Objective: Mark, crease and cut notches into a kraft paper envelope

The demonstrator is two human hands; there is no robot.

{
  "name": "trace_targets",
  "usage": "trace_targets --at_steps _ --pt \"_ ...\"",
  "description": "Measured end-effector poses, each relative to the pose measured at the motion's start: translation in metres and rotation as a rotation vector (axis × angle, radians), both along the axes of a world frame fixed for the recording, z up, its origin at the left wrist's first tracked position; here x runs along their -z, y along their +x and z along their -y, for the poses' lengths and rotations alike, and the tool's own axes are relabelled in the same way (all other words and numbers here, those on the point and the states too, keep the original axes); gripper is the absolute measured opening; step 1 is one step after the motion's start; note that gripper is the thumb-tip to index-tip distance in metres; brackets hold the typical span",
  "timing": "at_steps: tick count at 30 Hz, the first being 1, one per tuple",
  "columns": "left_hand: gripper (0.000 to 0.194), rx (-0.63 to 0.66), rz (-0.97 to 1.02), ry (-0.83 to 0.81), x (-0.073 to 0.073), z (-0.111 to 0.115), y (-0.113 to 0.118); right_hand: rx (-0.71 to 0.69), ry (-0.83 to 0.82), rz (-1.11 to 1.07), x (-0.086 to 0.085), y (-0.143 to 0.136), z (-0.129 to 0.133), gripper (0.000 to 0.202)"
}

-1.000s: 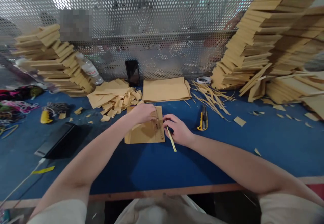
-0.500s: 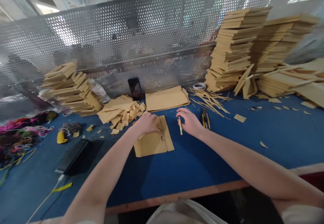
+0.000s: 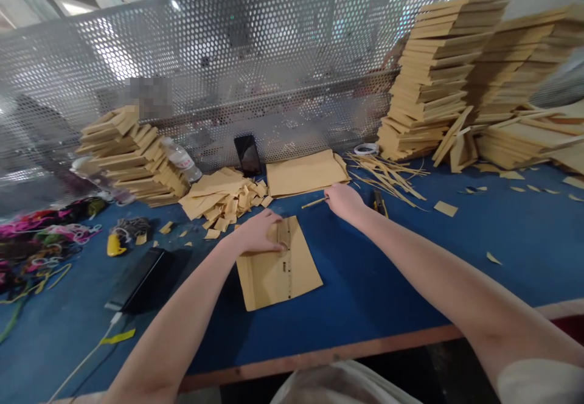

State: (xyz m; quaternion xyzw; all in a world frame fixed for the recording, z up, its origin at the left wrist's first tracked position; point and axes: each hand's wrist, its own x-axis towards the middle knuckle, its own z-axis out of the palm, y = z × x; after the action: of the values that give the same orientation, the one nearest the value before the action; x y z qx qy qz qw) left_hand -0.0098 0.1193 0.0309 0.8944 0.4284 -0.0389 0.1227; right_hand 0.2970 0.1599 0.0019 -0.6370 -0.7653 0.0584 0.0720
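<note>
- Our left hand [image 3: 259, 233], fingers spread, rests on the ruler [image 3: 289, 277], over brown paper [image 3: 306, 267] before us.
- Our right hand [image 3: 343, 200] is closed around a pencil [image 3: 314, 203].
- Stacked pieces [image 3: 433, 81] seem finished; this paper, we judge, is unfinished.

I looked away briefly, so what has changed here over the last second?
The right hand moved forward, away from the kraft paper, with the pencil now pointing left. The paper slid toward the table's near edge and turned slightly. Nothing was visibly let go. The left hand stayed on the ruler; the phone stayed put.
</note>
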Motion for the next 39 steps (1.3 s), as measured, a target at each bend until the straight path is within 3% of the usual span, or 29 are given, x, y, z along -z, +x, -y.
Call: trace_targets --at_steps 3,7,10,13,16,19,22,27,32,39 --pt "0.090 0.012 -0.017 -0.014 -0.001 0.000 -0.004 -0.016 -0.025 0.046 0.000 -0.006 0.000 0.040" --pt "0.083 0.032 -0.063 0.014 0.000 0.000 0.000 -0.041 0.013 0.067 -0.004 -0.005 0.011 0.040" --pt "0.082 0.063 -0.092 0.029 0.003 0.002 0.007 -0.088 0.038 0.047 -0.012 0.000 0.021 0.024" --pt "0.075 0.087 -0.118 -0.001 0.010 0.005 0.015 -0.217 -0.065 -0.003 -0.018 0.007 0.023 0.012" --pt "0.069 0.096 -0.145 -0.050 0.016 0.007 0.021 -0.282 -0.158 -0.060 -0.016 0.014 0.018 0.023" --pt "0.081 0.088 -0.157 -0.086 0.017 0.012 0.024 -0.265 -0.181 -0.096 -0.009 0.017 0.011 0.022" --pt "0.109 0.079 -0.177 -0.139 0.014 0.019 0.026 -0.232 -0.203 -0.123 -0.006 0.017 0.008 0.021" --pt "0.135 0.066 -0.211 -0.234 0.011 0.028 0.031 -0.191 -0.262 -0.216 -0.014 0.011 0.009 0.018" --pt "0.137 0.055 -0.188 -0.222 0.014 0.034 0.033 -0.148 -0.381 -0.379 -0.017 -0.011 0.002 0.013" --pt "0.141 0.050 -0.099 -0.160 0.023 0.033 0.032 -0.070 -0.452 -0.600 0.001 -0.047 -0.014 0.030"
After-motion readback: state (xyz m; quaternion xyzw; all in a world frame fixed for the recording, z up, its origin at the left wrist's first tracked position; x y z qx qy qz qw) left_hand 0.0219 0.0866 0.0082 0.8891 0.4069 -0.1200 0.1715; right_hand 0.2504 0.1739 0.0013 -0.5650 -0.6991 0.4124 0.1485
